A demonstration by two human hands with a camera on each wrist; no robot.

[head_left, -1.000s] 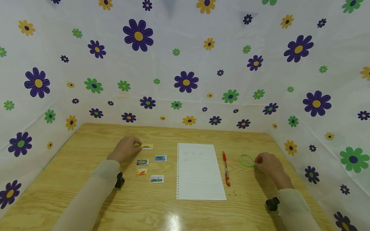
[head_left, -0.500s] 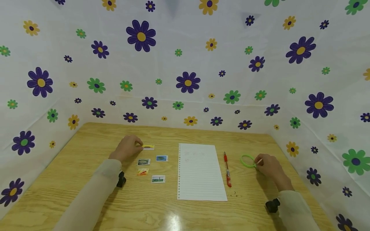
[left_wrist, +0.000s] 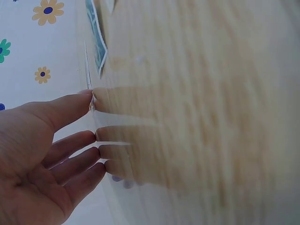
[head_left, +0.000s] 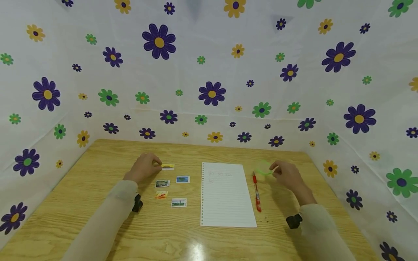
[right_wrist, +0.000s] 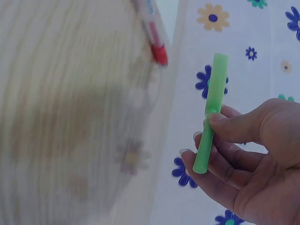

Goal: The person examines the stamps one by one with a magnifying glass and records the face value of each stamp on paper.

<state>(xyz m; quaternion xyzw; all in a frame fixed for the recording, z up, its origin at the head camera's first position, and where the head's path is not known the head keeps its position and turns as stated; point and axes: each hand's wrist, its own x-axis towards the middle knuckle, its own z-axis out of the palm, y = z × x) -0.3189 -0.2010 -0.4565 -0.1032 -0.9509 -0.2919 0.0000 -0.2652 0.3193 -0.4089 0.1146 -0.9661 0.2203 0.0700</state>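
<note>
My left hand (head_left: 143, 168) is at the far left, its thumb and finger pinching the left end of a yellow stamp (head_left: 168, 167). In the left wrist view that stamp (left_wrist: 87, 70) shows almost edge-on at the thumb tip. My right hand (head_left: 289, 177) holds a magnifying glass (head_left: 263, 172) with a bright green frame near the top of the red pen (head_left: 256, 192). The right wrist view shows the magnifying glass (right_wrist: 217, 84) from its side, thumb and fingers around its middle.
Several more stamps lie nearby: a blue one (head_left: 183, 179), a grey one (head_left: 162, 183), an orange one (head_left: 161, 195) and a green landscape one (head_left: 179, 202). Lined paper (head_left: 226, 203) with faint writing lies mid-table. Small dark crumbs (head_left: 266, 219) lie beside it. Flowered cloth (head_left: 183, 72) encloses the table.
My right hand has moved left and away from me with the magnifying glass, whose ring has turned nearly edge-on. The left hand keeps its place at the yellow stamp.
</note>
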